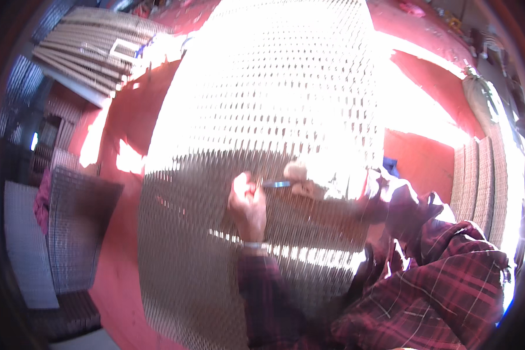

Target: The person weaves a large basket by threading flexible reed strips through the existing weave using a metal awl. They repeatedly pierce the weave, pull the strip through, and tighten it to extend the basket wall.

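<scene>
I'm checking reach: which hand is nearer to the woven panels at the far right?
Right. The right hand, at the blue tool, is to the left of the woven panels; the left hand lies farther left still, so farther from them.

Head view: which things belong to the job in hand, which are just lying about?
In the job:
- large woven panel, under both hands
- slim blue tool, apparently in the right hand
- left hand, beside the tool's tip

Lying about:
- fanned woven panels, upper left
- pink cloth, left
- stacked panels, right
</scene>
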Action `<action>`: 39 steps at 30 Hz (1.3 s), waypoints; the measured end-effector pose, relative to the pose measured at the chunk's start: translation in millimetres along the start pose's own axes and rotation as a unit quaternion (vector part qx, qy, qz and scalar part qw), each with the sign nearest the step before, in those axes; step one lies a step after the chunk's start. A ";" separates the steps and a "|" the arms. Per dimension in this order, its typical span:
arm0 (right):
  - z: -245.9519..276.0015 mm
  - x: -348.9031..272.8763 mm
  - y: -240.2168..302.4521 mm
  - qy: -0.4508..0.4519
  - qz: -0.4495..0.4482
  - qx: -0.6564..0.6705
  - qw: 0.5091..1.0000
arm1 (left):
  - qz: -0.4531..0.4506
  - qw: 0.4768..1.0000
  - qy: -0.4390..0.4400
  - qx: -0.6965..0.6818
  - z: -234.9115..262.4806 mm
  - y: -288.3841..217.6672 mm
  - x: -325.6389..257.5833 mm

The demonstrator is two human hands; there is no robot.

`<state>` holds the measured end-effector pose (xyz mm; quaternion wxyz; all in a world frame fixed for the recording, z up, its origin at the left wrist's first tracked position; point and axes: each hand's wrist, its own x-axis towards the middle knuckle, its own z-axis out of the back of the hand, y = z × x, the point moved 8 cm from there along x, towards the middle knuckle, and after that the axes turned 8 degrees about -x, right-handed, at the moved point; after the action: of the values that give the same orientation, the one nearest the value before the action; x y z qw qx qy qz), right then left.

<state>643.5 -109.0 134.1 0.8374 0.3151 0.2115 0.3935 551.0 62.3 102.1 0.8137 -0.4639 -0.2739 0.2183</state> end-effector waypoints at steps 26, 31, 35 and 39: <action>-2.0 -2.5 6.7 -0.156 0.101 -0.261 0.947 | 0.134 0.908 0.282 -0.281 -18.9 5.8 22.5; -0.9 -0.3 7.9 -0.141 0.090 -0.261 0.951 | 0.152 0.889 0.326 -0.282 -17.9 7.9 20.9; 5.6 -3.0 16.2 -0.172 0.101 -0.264 0.944 | 0.155 0.890 0.290 -0.317 -10.4 11.2 10.7; 9.0 -0.9 13.5 -0.163 0.063 -0.252 0.952 | 0.119 0.881 0.241 -0.390 -2.0 13.1 3.0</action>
<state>641.3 -106.3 150.0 0.8861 0.1661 -0.0546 0.4292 553.2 69.1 90.5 0.5762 -0.8109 -0.0747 0.0705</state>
